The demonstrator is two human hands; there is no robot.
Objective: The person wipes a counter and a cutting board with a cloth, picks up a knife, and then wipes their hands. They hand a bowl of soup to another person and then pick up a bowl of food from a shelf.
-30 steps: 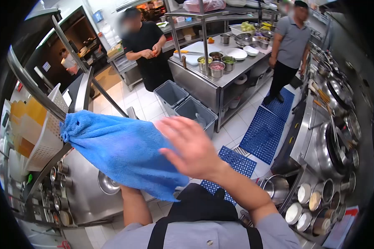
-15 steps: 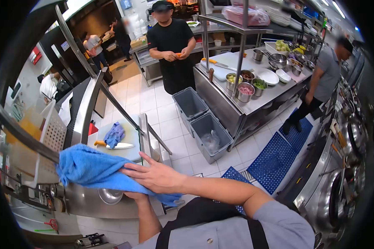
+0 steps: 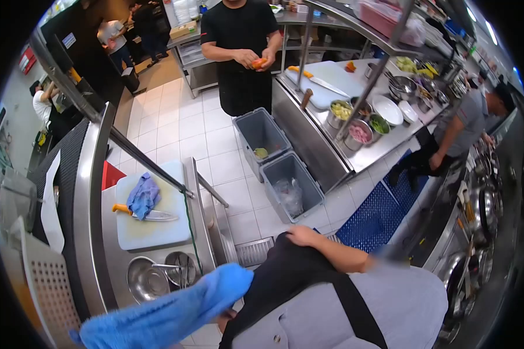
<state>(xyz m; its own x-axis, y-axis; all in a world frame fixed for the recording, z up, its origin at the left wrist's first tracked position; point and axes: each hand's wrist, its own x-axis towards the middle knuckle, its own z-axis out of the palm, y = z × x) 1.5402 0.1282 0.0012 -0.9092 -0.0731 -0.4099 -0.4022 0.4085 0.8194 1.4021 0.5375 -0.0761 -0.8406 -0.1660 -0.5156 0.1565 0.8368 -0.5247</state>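
A blue towel [image 3: 174, 308] stretches across the lower left, hanging in front of my body. My left hand [image 3: 228, 317] is at its near end, mostly hidden under the cloth and closed on it as far as I can see. My right hand [image 3: 303, 235] is closed on the edge of my black apron [image 3: 279, 259], at its front. Beyond the towel, two steel bowls [image 3: 138, 273] [image 3: 180, 262] stand on the steel counter, with utensils in them.
A white cutting board [image 3: 157, 230] bears a purple-blue cloth [image 3: 144, 195] and an orange-handled knife [image 3: 160, 216]. Two grey bins [image 3: 294, 215] stand on the tiled floor. A co-worker in black [image 3: 239, 58] handles something orange; another in grey [image 3: 463, 122] stands at right.
My right hand has left the towel and now grips the apron. The towel has moved lower and nearer. The view has shifted, showing the bowls and more of the cutting board.
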